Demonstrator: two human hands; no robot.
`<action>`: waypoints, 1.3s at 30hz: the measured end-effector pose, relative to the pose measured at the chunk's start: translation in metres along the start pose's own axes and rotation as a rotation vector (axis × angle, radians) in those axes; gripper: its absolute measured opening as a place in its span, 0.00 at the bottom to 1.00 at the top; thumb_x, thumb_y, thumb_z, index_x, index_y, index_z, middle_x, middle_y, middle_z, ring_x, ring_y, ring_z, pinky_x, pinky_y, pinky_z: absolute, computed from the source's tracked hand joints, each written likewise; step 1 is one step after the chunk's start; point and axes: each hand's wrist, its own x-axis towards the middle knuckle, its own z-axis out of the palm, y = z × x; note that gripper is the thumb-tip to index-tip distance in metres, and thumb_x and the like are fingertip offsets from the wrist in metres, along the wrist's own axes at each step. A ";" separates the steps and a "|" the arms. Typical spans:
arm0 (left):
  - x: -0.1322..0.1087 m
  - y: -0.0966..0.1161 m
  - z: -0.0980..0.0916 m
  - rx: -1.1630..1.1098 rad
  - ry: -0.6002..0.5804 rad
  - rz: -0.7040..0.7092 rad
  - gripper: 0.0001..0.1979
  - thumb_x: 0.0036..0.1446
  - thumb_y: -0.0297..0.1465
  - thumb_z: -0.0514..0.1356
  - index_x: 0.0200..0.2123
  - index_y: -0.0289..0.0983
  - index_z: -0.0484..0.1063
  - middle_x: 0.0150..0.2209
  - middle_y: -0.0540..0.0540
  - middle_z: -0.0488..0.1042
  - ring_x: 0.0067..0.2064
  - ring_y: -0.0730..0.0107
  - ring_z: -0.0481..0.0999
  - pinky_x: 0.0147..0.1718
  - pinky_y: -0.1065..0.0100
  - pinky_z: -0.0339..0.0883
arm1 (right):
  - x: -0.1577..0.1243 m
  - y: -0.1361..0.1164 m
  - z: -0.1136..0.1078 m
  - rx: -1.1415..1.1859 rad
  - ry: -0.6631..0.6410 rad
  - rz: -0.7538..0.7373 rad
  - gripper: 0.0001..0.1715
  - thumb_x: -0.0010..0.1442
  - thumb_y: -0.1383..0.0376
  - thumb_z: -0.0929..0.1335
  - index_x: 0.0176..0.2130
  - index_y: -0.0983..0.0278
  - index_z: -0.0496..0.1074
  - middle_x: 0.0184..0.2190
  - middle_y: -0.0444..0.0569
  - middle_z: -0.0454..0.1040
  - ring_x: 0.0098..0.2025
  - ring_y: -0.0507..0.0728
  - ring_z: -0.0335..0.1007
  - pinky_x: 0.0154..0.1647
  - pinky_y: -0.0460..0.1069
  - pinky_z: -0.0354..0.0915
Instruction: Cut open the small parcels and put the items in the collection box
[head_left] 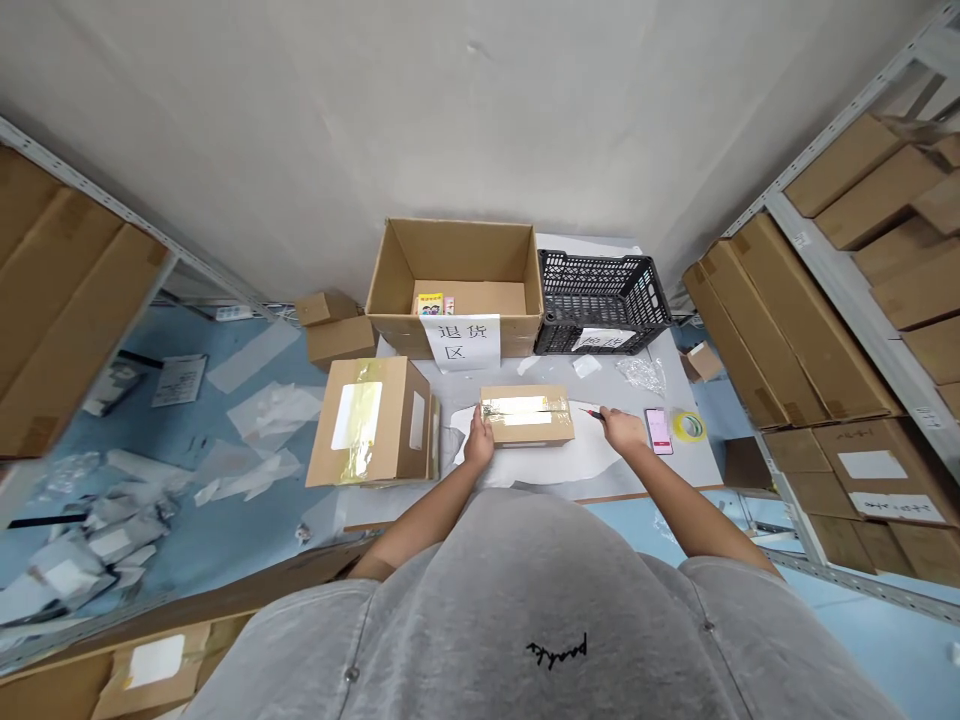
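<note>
A small taped carton (pixel 528 430) with white labels and shiny tape on top lies on the table before me. My left hand (pixel 480 440) grips its left end, thumb against the near side. To the right of the carton, my right hand (pixel 622 430) is closed around a slim red-and-black tool (pixel 595 414). The tool's thin, pointed tip faces left towards the carton, apart from it. Beneath the carton is a white sheet (pixel 592 455). A phone (pixel 658 431) with a pink screen and a yellowish tape roll (pixel 688 426) lie right of my right hand.
An open cardboard box (pixel 455 240) with a few small colourful items stands at the back, beside a black plastic crate (pixel 600 275). A larger taped carton (pixel 360 425) sits left. Box-laden shelves (pixel 900 340) flank both sides. Crumpled packaging (pixel 112 540) litters the floor.
</note>
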 end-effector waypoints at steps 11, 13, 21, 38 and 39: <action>0.017 0.093 0.014 0.621 -0.175 0.563 0.40 0.68 0.32 0.57 0.81 0.37 0.56 0.81 0.36 0.55 0.79 0.49 0.59 0.77 0.49 0.51 | 0.031 -0.066 0.067 1.016 0.085 0.337 0.29 0.60 0.52 0.78 0.54 0.59 0.71 0.38 0.45 0.81 0.34 0.58 0.80 0.37 0.49 0.73; 0.027 0.112 0.028 0.671 -0.228 0.619 0.39 0.72 0.40 0.58 0.82 0.39 0.54 0.80 0.36 0.57 0.78 0.46 0.60 0.77 0.48 0.51 | 0.036 -0.076 0.077 0.971 0.138 0.385 0.33 0.55 0.52 0.81 0.53 0.59 0.72 0.40 0.48 0.82 0.42 0.61 0.82 0.42 0.50 0.73; 0.055 0.122 0.055 0.611 -0.381 0.648 0.38 0.71 0.51 0.61 0.78 0.42 0.64 0.70 0.27 0.69 0.71 0.35 0.64 0.73 0.39 0.47 | 0.044 -0.073 0.081 0.966 0.153 0.338 0.35 0.57 0.53 0.79 0.57 0.61 0.70 0.39 0.45 0.83 0.43 0.62 0.83 0.43 0.50 0.72; 0.042 0.103 0.061 0.455 -0.240 0.548 0.34 0.74 0.42 0.55 0.75 0.31 0.64 0.78 0.22 0.57 0.80 0.26 0.49 0.76 0.30 0.35 | 0.029 -0.097 0.045 0.964 0.091 0.280 0.14 0.74 0.57 0.69 0.56 0.59 0.70 0.38 0.48 0.82 0.39 0.59 0.83 0.39 0.48 0.74; 0.041 0.102 0.061 0.456 -0.245 0.551 0.33 0.74 0.42 0.55 0.76 0.33 0.64 0.78 0.23 0.57 0.79 0.27 0.50 0.76 0.30 0.35 | 0.023 -0.096 0.048 1.048 0.059 0.292 0.12 0.77 0.56 0.65 0.54 0.59 0.69 0.35 0.46 0.81 0.34 0.58 0.82 0.34 0.47 0.74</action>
